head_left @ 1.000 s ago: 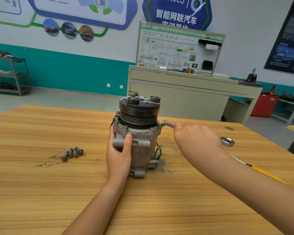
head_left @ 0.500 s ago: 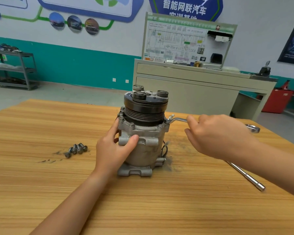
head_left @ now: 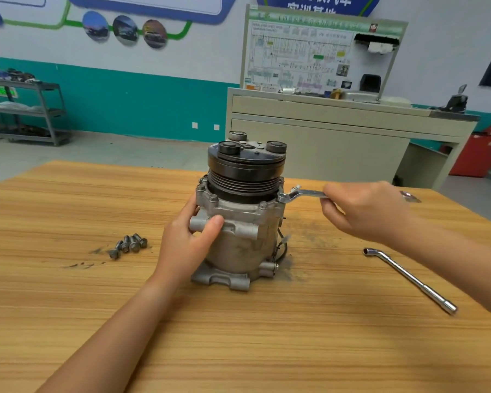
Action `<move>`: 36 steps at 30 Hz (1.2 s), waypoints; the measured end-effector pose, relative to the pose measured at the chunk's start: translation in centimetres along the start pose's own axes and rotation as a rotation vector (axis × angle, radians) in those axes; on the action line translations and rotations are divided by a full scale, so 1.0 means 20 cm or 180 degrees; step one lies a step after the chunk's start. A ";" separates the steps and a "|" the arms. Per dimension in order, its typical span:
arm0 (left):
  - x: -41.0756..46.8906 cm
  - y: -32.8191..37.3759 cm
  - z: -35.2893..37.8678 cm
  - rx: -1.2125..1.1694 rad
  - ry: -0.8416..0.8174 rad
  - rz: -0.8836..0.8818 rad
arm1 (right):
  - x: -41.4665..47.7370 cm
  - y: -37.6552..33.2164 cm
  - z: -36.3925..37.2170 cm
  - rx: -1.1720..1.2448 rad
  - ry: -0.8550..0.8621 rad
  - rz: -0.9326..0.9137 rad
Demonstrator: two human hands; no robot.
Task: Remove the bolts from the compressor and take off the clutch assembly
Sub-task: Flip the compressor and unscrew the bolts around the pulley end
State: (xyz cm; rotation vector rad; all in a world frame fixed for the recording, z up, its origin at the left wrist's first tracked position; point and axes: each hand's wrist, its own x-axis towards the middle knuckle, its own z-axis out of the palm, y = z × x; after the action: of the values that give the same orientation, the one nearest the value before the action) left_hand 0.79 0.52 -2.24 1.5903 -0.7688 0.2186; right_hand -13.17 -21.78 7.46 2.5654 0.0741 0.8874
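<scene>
Right hand (head_left: 363, 211): I am gripping the shank of a flat wrench (head_left: 304, 193), fingers curled round it. Its head is sitting on a flange bolt (head_left: 281, 197) at 3 o'clock on the compressor (head_left: 238, 245).

Left hand (head_left: 187, 242): I am clasping the housing from 9 o'clock, bracing it upright on the table (head_left: 68, 321).

Clutch assembly (head_left: 245, 168): sitting on top, not yet off.

Loose bolts (head_left: 128, 243): a cluster lying at 9 o'clock.

L-shaped socket wrench (head_left: 408, 279): lying idle at 4 o'clock.

Step, as I judge it: loosening this bolt. The next move is calling for a firm brace against the wrench's swing.
</scene>
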 end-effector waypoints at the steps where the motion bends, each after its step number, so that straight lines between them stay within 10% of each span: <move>1: -0.01 0.00 0.01 -0.0027 -0.0002 -0.0016 | 0.04 0.04 0.03 -0.0126 -0.0056 -0.0132; 8: -0.02 -0.03 0.03 -0.0339 -0.0087 -0.0123 | 0.26 0.04 0.26 -0.0127 -0.0692 -0.0349; 15: -0.04 -0.03 0.03 -0.0492 -0.0124 -0.0250 | 0.01 -0.03 -0.03 0.1652 0.0512 0.1311; 21: -0.06 -0.03 0.03 -0.0390 0.0057 -0.0306 | -0.13 -0.16 -0.25 0.0561 -0.1039 0.1110; 36: -0.06 -0.01 0.02 -0.0284 -0.0063 -0.0279 | 0.03 -0.35 -0.34 -0.1314 -0.2023 0.0298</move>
State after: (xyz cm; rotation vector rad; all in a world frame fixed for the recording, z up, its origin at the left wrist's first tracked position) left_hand -0.11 0.68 -3.23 1.5398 -0.7126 0.1038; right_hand -16.11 -12.87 9.74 2.3400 -0.3767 0.0641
